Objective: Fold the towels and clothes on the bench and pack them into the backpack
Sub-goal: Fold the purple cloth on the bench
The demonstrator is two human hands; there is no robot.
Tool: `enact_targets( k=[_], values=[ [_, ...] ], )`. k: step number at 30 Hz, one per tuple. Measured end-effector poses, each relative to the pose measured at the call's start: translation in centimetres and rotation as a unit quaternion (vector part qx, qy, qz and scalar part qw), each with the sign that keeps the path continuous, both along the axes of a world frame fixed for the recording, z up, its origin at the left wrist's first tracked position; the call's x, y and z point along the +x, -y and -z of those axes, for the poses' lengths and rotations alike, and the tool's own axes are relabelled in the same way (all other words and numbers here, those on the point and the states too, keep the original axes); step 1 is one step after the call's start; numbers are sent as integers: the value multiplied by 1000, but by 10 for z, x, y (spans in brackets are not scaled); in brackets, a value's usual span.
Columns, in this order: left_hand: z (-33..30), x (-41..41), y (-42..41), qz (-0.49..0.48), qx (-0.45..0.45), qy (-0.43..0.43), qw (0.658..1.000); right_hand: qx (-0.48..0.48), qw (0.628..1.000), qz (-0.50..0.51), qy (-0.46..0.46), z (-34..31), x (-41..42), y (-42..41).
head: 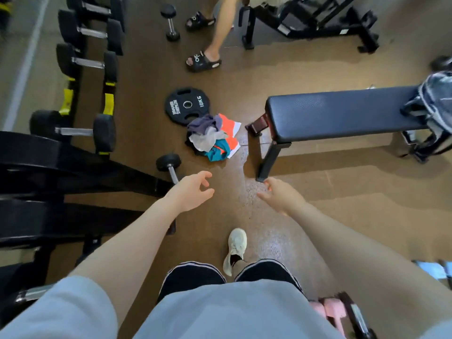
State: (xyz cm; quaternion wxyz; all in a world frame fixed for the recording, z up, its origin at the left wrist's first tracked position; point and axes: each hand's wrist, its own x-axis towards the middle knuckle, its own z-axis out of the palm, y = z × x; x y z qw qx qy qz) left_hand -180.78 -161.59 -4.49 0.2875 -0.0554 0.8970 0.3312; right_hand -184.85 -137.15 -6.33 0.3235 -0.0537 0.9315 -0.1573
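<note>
Orange, teal, grey and white clothes [212, 138] lie in a crumpled heap on the brown floor [318, 192], not on the desk [342, 113]. The heap touches the near edge of a black 10KG weight plate [187, 105] and sits just left of the desk's end leg. The desk is a dark blue padded gym bench with a bare top; the backpack [434, 106], grey and black, rests on its far right end, partly cut off by the frame edge.

Both hands reach forward and down over the floor, well short of the heap. Left hand [193, 192]: fingers loosely spread and slightly curled, holding nothing. Right hand [281, 195]: fingers relaxed, thumb out to the side, holding nothing, near the foot of the desk leg.

A small dumbbell [168, 165] lies on the floor just beyond the left hand. A rack of black dumbbells [93, 57] runs along the left. One white shoe [236, 248] of the wearer shows below. Another person's leg in black slides [204, 61] stands at top centre, beside a second dumbbell [170, 22].
</note>
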Motion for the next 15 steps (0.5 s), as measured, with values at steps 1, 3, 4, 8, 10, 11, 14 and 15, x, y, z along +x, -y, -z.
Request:
enact_targets(
  k=[1,3,4,8,10,11,14,15],
  values=[
    [-4,-24,0,-17,10,-10,1000,2,1000,-6,2,-4,-25,3],
    [-11,-66,2,-52,25,-28,998,1,1000,-13,6,-9,-68,10],
    [-12,-83,4,-64,27,-35,997,-3,1000,-15,9,-10,-86,15],
    [-6,-138,21,-100,32,-44,993,-12,999,-40,6,-7,-148,40],
    [-1,-165,33,-103,28,-42,993,-17,999,-46,6,-3,-177,53],
    [2,-180,41,-104,28,-44,993,-17,999,-51,6,0,-191,60],
    [13,-232,65,-91,33,-37,995,-16,998,-55,6,9,-236,83],
    [17,-251,74,-85,33,-27,995,-20,999,-49,7,11,-252,91]
  ],
)
